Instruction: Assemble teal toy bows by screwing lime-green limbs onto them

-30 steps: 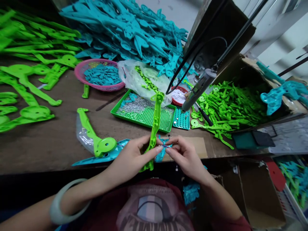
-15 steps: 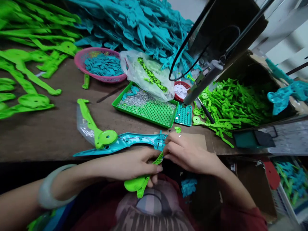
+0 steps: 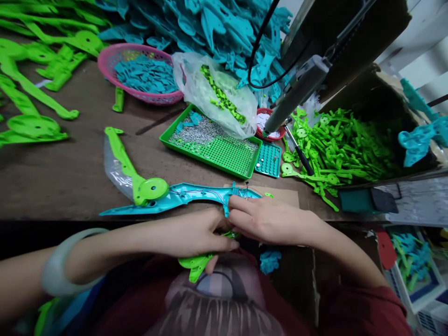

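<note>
My left hand (image 3: 210,235) is closed round a green plastic part (image 3: 196,265) near the table's front edge. Its fingers wrap over the part, whose rounded end sticks out below them. My right hand (image 3: 261,218) has its fingers bent together at the part's upper end, beside a long blue shell (image 3: 196,192); what they pinch, if anything, is hidden. Thin wires run along the blue shell, which lies on the table edge. Across its left portion rests a green arm with a round disc (image 3: 153,188), a clear plastic piece (image 3: 117,170) beside it.
A green tray (image 3: 224,156) of small metal pieces, a pink basket (image 3: 157,97) of blue pieces and a plastic bag (image 3: 241,98) sit behind. A grey screwdriver tool (image 3: 296,95) hangs at centre right. Green parts (image 3: 346,144) fill a box at right; blue parts (image 3: 210,28) are heaped behind.
The view has shifted slightly. My right hand's fingers have moved in closer to my left hand, covering more of the green part's upper end.
</note>
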Motion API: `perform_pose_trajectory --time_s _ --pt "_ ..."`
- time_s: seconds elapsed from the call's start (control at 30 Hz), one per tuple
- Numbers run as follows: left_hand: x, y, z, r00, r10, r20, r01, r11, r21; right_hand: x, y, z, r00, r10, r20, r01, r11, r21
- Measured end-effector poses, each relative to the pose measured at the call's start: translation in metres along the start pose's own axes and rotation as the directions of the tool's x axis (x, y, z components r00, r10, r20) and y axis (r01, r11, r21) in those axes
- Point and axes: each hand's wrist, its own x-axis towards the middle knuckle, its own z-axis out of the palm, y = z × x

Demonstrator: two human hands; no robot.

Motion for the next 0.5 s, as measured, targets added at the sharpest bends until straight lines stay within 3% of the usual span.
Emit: perform_pose_trajectory --time_s 0.2,0.5 --pt "0.000 -0.001 0.010 0.988 0.001 -0.154 -0.012 0.997 -0.070 -0.003 -0.002 0.008 0.999 -0.009 -0.047 0.006 0.998 -0.062" --pt "0.000 0.000 0.014 0.986 -0.035 -0.164 0.012 0.990 -0.139 -0.006 -0.006 0.011 0.997 0.015 -0.071 -0.017 0.999 -0.040"
